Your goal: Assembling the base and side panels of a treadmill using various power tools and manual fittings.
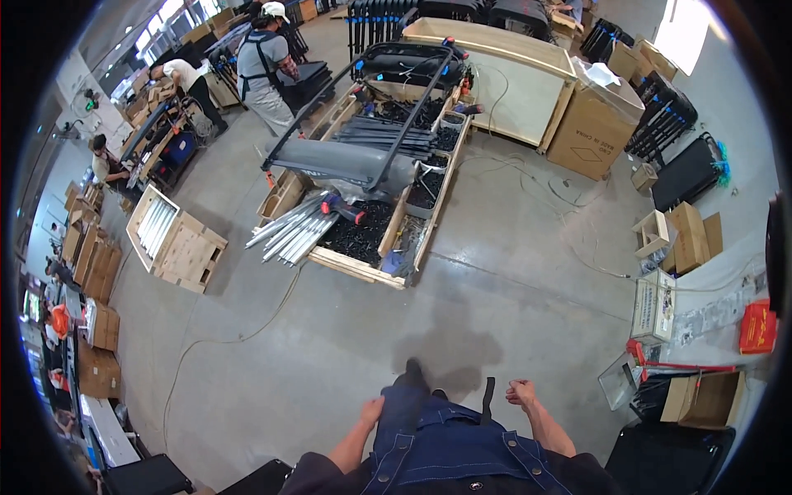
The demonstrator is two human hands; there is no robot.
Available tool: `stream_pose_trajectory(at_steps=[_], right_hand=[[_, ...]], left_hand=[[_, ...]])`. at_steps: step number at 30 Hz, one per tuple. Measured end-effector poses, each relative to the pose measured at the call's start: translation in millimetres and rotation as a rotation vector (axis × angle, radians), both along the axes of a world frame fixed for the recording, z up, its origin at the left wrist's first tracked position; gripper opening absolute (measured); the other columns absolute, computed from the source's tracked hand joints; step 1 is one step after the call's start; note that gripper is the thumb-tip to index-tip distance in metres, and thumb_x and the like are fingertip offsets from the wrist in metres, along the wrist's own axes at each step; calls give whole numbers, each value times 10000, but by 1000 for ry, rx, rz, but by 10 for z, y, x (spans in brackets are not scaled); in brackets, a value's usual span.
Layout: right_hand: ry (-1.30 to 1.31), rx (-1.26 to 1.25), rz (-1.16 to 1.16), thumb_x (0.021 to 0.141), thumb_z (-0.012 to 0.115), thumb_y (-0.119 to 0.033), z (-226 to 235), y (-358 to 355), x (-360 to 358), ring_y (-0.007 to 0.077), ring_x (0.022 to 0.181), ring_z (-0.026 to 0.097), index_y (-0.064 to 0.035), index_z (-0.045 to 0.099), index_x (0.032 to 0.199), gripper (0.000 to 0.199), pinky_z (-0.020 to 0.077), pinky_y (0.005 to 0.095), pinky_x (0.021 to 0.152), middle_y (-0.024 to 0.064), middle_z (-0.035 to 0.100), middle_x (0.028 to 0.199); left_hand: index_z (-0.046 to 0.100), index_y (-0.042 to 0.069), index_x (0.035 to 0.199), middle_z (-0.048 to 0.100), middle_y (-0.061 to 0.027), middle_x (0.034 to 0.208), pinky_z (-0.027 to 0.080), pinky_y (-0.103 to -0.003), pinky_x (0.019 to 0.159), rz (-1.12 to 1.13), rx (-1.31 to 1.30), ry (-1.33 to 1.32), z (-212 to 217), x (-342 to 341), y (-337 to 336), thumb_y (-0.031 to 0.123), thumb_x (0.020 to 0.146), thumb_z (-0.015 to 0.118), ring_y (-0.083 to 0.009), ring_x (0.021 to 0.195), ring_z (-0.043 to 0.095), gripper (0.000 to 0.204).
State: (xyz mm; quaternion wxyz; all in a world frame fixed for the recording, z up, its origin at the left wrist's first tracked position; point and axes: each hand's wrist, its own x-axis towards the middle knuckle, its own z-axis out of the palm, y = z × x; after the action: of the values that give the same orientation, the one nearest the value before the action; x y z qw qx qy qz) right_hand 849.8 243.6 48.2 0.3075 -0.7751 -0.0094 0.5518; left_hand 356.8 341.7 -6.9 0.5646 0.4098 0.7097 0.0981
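My left hand [372,410] hangs beside my thigh, against the dark blue apron [458,448]; its fingers are mostly hidden. Off to the right, my right hand [520,393] is held in a loose fist with the fingers curled in, and nothing shows in it. Close to it a black strap [487,400] sticks out from the apron. Ahead stands a wooden workbench [355,270] with compartments of small black parts. On it lie a red and black power drill [341,208], silver metal tubes [293,233] and a grey panel in a black tube frame [330,159].
A wooden crate of tubes [175,239] stands on the left. Cables [239,339] cross the grey floor. Large cardboard boxes [596,124] are at the back right; more cartons [691,238] line the right wall. Co-workers [266,74] stand at the far left.
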Motion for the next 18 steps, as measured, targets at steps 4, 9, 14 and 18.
stream_pose_trajectory(at_steps=[4, 9, 14, 18], right_hand=[[66, -163, 177, 909, 615, -151, -250, 626, 473, 231, 625, 683, -5, 609, 1110, 248, 576, 341, 513, 146, 685, 850], [43, -10, 407, 899, 633, -185, -492, 2160, 989, 180, 601, 645, 16, 680, 1008, 234, 496, 309, 478, 104, 682, 765], [-114, 117, 849, 893, 676, -238, -75, 4196, 1479, 134, 648, 642, -1, 711, 981, 255, 514, 318, 552, 42, 696, 780], [-160, 295, 848, 920, 619, -188, 345, 6200, 1698, 134, 562, 599, -41, 688, 750, 235, 493, 301, 520, 40, 637, 637]], left_hand=[[668, 51, 1030, 679, -63, 794, 518, -356, 625, 133, -189, -197, 210, 931, 1053, 393, 935, 622, -173, 714, 651, 359], [643, 41, 1109, 702, -109, 853, 541, -371, 610, 296, -403, -290, -292, 1506, 1831, 360, 918, 638, -218, 674, 677, 372], [701, 1, 937, 700, -118, 827, 519, -368, 612, 352, -369, -187, -425, 2184, 2965, 332, 922, 640, -218, 676, 662, 337], [710, -9, 970, 683, -66, 838, 506, -299, 648, 430, -17, -294, 169, 3020, 3992, 373, 929, 662, -149, 725, 629, 387]])
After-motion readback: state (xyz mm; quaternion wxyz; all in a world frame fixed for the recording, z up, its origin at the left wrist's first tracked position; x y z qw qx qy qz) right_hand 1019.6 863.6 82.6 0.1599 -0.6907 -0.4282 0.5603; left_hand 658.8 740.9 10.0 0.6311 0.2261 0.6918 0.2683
